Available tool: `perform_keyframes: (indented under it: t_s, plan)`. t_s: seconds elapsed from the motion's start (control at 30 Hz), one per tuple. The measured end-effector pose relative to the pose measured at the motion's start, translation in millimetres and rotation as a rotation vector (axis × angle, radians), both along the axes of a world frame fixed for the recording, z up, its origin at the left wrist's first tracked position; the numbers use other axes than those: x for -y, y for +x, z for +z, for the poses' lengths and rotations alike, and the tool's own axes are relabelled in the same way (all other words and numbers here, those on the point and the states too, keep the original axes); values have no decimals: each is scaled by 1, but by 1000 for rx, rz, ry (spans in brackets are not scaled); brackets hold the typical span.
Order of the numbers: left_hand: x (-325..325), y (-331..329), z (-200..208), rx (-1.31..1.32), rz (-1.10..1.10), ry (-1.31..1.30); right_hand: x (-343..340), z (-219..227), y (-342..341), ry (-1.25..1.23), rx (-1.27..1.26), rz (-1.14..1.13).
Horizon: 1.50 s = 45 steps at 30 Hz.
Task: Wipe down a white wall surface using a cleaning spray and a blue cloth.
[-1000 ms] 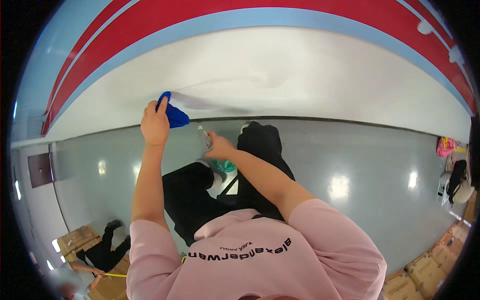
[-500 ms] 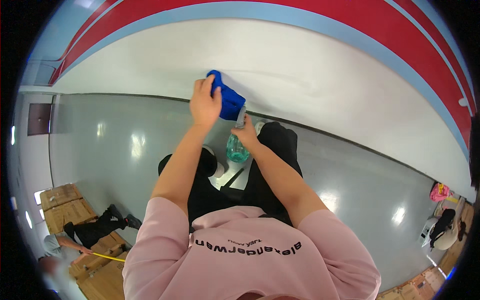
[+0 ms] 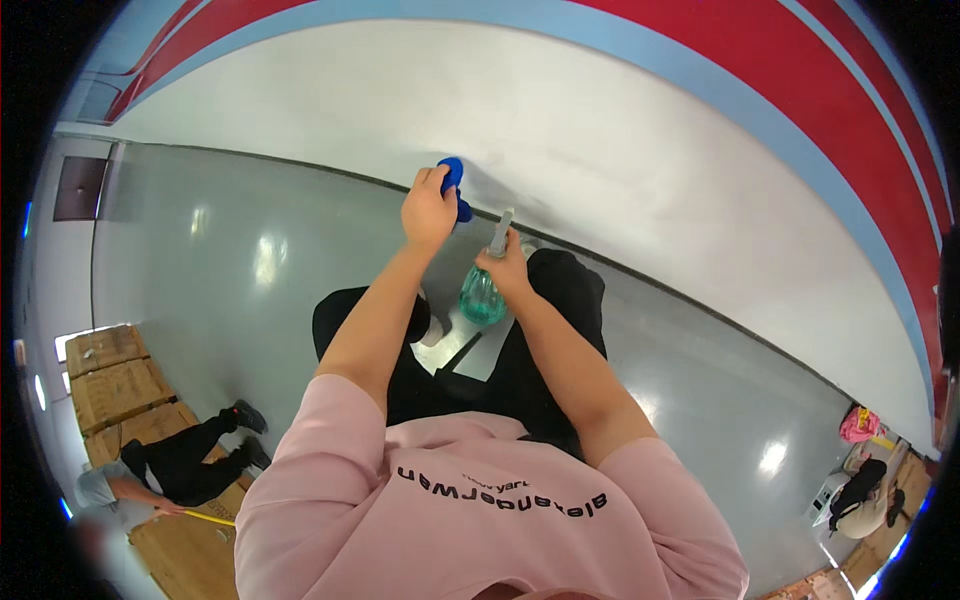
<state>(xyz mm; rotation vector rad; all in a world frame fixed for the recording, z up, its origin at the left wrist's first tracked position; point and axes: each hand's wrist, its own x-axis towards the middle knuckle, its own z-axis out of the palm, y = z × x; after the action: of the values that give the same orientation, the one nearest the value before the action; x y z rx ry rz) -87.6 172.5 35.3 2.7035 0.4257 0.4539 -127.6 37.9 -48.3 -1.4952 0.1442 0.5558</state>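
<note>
My left hand [image 3: 430, 208] grips a bunched blue cloth [image 3: 452, 178] close to the lower part of the white wall [image 3: 620, 130]. Whether the cloth touches the wall I cannot tell. To its right, my right hand [image 3: 506, 268] is wrapped around the neck of a spray bottle [image 3: 482, 300] with a grey spray head and clear green body. The bottle stands roughly upright, its nozzle toward the wall, above the floor between my knees.
The wall meets the grey floor [image 3: 240, 220] along a dark edge. Cardboard boxes [image 3: 115, 390] are stacked at the left, where another person [image 3: 180, 465] holds something long and yellow. At the far right lie a pink bundle [image 3: 860, 424] and a black-and-beige heap [image 3: 862, 500].
My left hand has moved slightly right and down, and the cloth is now more crumpled and apart from the bottle. The spray bottle has shifted a little right.
</note>
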Motion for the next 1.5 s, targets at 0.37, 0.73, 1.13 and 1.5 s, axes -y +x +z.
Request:
perform_keyframes:
  t_s: [0.37, 0.73, 1.13, 1.5]
  plan:
    - [26, 17, 32, 83, 3, -193, -3, -5, -1, 36, -20, 22]
    - [18, 33, 101, 417, -127, 21, 1, -14, 1, 84, 18, -26]
    - [-28, 25, 133, 454, -178, 191, 3, -10, -3, 115, -24, 3]
    - [-103, 53, 94, 525, 338, -39, 3, 6, -8, 157, -30, -9]
